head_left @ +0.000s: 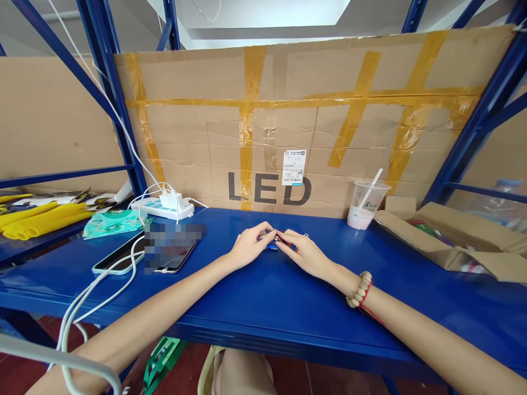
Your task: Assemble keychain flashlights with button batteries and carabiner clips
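Observation:
My left hand (250, 244) and my right hand (303, 252) meet over the middle of the blue metal shelf (263, 307). Both hands pinch a small object (275, 240) with red and blue parts between their fingertips; it is too small to name. The fingers of both hands are curled and pressed together around it. A beaded bracelet with a red cord (359, 289) is on my right wrist.
Two phones (123, 257) lie at the left with white cables running to a power strip (162, 208). A plastic cup with a straw (365, 204) stands at the back right beside an open cardboard box (453, 241). A taped cardboard sheet marked LED (288, 120) forms the back wall. Yellow tubes (37, 219) lie far left.

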`<state>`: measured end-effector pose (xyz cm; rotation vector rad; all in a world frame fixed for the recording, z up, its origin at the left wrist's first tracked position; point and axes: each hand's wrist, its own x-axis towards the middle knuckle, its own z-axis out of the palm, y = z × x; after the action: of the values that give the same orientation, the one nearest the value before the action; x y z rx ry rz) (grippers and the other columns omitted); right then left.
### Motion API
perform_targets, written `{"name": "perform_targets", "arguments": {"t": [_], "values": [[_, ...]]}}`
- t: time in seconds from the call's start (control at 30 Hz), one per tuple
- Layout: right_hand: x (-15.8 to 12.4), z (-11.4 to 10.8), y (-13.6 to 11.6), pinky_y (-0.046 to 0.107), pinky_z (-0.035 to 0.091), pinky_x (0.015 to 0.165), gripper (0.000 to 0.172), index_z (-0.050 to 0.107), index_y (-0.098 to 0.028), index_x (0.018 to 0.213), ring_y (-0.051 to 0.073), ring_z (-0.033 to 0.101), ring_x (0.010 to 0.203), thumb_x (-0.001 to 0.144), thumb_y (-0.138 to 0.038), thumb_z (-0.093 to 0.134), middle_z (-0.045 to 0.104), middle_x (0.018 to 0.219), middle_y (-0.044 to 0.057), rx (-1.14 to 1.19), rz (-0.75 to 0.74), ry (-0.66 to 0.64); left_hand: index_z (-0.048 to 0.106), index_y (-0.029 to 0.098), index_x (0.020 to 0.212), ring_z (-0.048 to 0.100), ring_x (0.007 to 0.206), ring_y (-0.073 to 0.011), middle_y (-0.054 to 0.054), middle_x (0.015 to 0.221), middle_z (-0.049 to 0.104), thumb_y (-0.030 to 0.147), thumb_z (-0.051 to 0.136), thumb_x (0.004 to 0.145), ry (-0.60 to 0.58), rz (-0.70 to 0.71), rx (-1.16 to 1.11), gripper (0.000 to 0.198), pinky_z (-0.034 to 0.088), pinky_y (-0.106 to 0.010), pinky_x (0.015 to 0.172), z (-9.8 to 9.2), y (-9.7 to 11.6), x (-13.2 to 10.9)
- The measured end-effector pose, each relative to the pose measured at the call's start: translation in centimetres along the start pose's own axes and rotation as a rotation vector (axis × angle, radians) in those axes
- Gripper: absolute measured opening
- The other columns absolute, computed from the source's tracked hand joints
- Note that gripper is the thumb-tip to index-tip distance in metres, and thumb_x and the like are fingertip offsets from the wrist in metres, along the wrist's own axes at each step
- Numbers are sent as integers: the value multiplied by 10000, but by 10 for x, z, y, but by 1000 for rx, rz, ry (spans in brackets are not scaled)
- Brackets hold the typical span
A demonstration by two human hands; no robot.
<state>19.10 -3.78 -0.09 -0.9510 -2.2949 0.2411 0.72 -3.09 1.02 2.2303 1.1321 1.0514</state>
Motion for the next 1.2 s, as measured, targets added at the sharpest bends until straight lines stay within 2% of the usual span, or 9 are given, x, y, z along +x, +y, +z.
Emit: {"name": "perform_targets", "arguments": {"t": [0.1, 0.2, 0.37, 0.43, 0.53, 0.73, 0.97, 1.2], "values": [[0, 1, 0, 235, 468, 540, 348, 613, -186, 965, 92, 536, 512, 900, -433, 376, 603, 722, 5, 186, 69, -116, 551, 212, 805, 496, 573, -107, 52, 610, 567, 473, 385, 851, -38, 17, 31, 313, 350, -217, 571, -2, 1, -1], [-1, 3, 2, 198, 447, 448, 364, 602, -177, 989, 72, 529, 464, 892, -447, 378, 597, 728, -1, 320, 102, -165, 553, 207, 797, 487, 552, -104, 51, 592, 563, 486, 373, 853, -63, 18, 25, 337, 339, -212, 556, -4, -1, -1], [-2, -2, 5, 196, 442, 471, 327, 604, -174, 943, 66, 513, 440, 894, -417, 390, 539, 660, -21, 257, 29, -137, 556, 198, 815, 478, 552, -97, 47, 601, 553, 476, 392, 849, -76, 38, 12, 324, 349, -204, 554, -3, -4, 2], [-2, -6, 6, 203, 444, 494, 313, 618, -177, 916, 65, 513, 447, 885, -412, 413, 556, 695, -10, 195, 0, -141, 553, 191, 816, 468, 543, -96, 45, 587, 533, 472, 407, 845, -87, 52, 11, 318, 351, -202, 544, -1, -4, 3], [-3, -9, 8, 200, 437, 489, 314, 631, -179, 895, 67, 516, 454, 881, -410, 419, 552, 705, -6, 191, 23, -127, 521, 181, 785, 450, 519, -93, 51, 543, 489, 455, 420, 846, -92, 63, -4, 299, 346, -199, 531, 2, -3, 3], [-2, -4, 13, 181, 419, 465, 299, 656, -169, 858, 64, 494, 472, 881, -355, 424, 538, 694, 1, 162, 27, -20, 446, 180, 723, 454, 527, -93, 48, 563, 485, 426, 432, 849, -91, 41, -35, 277, 350, -205, 536, 5, -1, 2], [1, -3, 16, 190, 442, 454, 305, 647, -159, 914, 80, 482, 500, 887, -354, 415, 478, 676, -1, 117, 30, 172, 459, 174, 955, 519, 654, -98, 24, 673, 544, 359, 426, 871, -142, 66, -227, 205, 402, -222, 638, 11, -6, 5], [4, 3, 14, 217, 455, 540, 314, 629, -167, 952, 96, 512, 566, 914, -351, 377, 515, 736, 18, 31, 9, 262, 377, 184, 826, 442, 463, -54, 33, 645, 552, 361, 500, 828, -145, 7, -335, 215, 366, -181, 453, 16, -3, 3]]}}
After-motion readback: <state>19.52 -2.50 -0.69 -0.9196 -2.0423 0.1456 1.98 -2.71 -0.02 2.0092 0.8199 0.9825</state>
